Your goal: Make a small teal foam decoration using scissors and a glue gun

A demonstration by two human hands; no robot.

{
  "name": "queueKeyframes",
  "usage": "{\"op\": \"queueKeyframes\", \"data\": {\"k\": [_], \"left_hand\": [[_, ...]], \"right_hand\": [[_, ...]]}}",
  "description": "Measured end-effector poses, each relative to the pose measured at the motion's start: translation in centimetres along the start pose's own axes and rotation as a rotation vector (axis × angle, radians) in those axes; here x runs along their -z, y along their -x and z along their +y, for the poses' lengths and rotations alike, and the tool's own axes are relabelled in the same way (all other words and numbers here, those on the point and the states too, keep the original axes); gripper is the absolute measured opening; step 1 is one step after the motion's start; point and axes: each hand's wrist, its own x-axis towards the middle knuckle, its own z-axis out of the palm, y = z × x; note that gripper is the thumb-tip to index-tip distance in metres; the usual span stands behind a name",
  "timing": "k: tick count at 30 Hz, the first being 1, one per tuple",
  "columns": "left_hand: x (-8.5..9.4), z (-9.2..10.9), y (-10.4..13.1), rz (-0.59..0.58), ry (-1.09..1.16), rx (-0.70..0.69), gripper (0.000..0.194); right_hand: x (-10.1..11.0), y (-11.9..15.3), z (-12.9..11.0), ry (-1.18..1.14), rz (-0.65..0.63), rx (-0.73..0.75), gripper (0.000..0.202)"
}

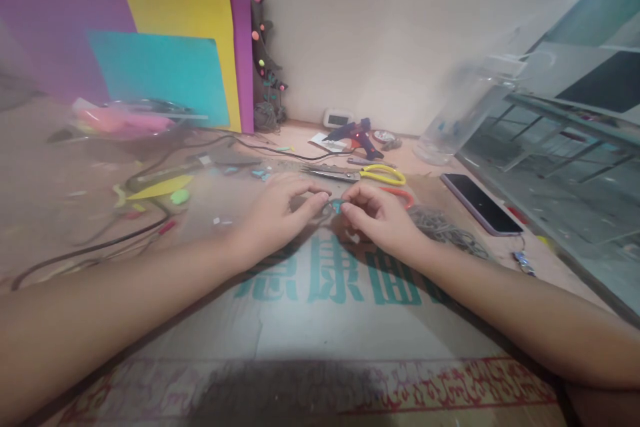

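Observation:
Near the middle of the table my left hand (287, 210) and my right hand (380, 215) almost meet, fingertip to fingertip. My right thumb and index finger pinch a small teal piece (337, 205), its exact shape too small to make out. A thin grey cord (327, 205) runs from it to my left fingertips, which are closed on it. Just beyond the hands lie yellow-handled scissors (383, 175). An orange-red handle (400, 195) shows behind my right hand. A heap of grey cord (447, 230) is beside my right wrist.
A glue gun (357, 137) and a small white clock (337, 119) are at the wall. To the right are a phone (481, 203) and a clear plastic jug (457, 120). Coloured sheets (165, 73) lean at left; a dark cable (95, 245) crosses the table among scraps.

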Motion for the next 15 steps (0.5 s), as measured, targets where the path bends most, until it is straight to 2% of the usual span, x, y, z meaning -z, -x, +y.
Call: {"op": "queueKeyframes", "data": {"k": [6, 11, 15], "left_hand": [[-0.14, 0.25, 0.09, -0.051, -0.001, -0.005, 0.019], [-0.01, 0.46, 0.23, -0.055, 0.008, -0.010, 0.020], [-0.07, 0.29, 0.18, -0.058, 0.005, -0.022, 0.021]], "right_hand": [[0.06, 0.06, 0.13, 0.114, 0.010, 0.071, 0.010], [-0.07, 0.13, 0.14, 0.289, 0.028, 0.210, 0.005], [-0.15, 0.25, 0.14, 0.332, 0.005, 0.276, 0.005]]}}
